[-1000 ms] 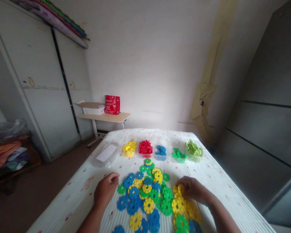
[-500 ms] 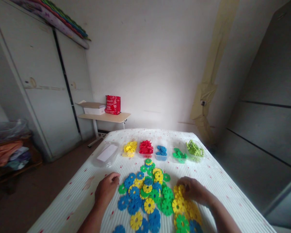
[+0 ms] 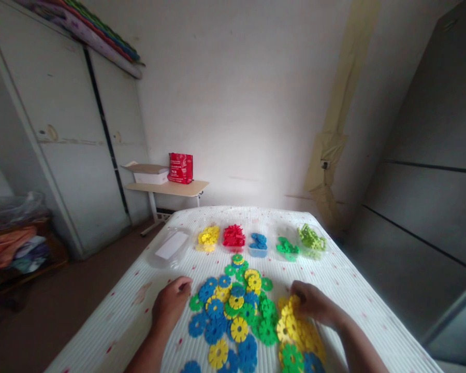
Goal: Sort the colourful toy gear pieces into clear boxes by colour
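Observation:
Notched plastic snowflake discs in blue, yellow and green lie in a loose heap (image 3: 238, 328) in the middle of the table. Left of that heap, my left hand (image 3: 171, 301) rests on the cloth with its fingers curled closed and no piece showing in them. My right hand (image 3: 314, 303) is at the far end of the yellow discs (image 3: 305, 334) on the right. Its fingers are closed at the edge of a tilted yellow snowflake disc (image 3: 293, 306); the fingertips are partly hidden. A green disc (image 3: 291, 357) lies on the near end of the yellow ones.
Clear tubs of yellow pieces (image 3: 208, 237), red pieces (image 3: 233, 236), blue pieces (image 3: 258, 242), green pieces (image 3: 288, 248) and light-green pieces (image 3: 311, 239) line the back. A clear container (image 3: 171, 248) with a white sheet stands left. Behind is a side table (image 3: 178, 188).
My right hand has shifted slightly to the right, and the yellow disc at its fingers has moved and tilted with it. My left hand has stayed in place.

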A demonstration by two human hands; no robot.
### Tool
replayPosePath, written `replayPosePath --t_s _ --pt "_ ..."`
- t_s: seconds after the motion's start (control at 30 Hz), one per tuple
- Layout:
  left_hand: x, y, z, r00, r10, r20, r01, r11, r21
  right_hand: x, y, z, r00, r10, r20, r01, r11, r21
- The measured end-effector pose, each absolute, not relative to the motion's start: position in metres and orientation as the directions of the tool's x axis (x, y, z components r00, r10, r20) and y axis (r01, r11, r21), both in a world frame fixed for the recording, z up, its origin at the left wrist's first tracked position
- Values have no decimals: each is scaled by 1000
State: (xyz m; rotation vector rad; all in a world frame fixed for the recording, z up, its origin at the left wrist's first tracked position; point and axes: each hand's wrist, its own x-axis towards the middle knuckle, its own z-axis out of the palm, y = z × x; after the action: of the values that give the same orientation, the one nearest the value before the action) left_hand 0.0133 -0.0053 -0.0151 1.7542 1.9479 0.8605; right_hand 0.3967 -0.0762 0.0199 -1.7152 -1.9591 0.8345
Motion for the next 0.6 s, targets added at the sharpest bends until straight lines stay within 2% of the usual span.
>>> replayPosePath --t_s 0.13,0.23,0.4,0.5,0.6 --pt "18 -7 -12 -182 969 170 712 11 702 396 -76 26 -105 994 -18 544 43 -838" --pt "35 -16 -6 -134 953 273 641 -127 757 381 -73 29 -38 999 4 359 17 -933" --pt "84 -41 0 175 911 374 449 -411 793 338 -72 33 -57 998 33 188 43 -981" --pt "108 -51 -2 293 886 358 418 -456 786 314 -76 35 -127 992 12 126 28 -992" --pt "119 -53 -6 333 878 343 453 -468 759 296 -79 32 -190 981 35 87 53 -995"
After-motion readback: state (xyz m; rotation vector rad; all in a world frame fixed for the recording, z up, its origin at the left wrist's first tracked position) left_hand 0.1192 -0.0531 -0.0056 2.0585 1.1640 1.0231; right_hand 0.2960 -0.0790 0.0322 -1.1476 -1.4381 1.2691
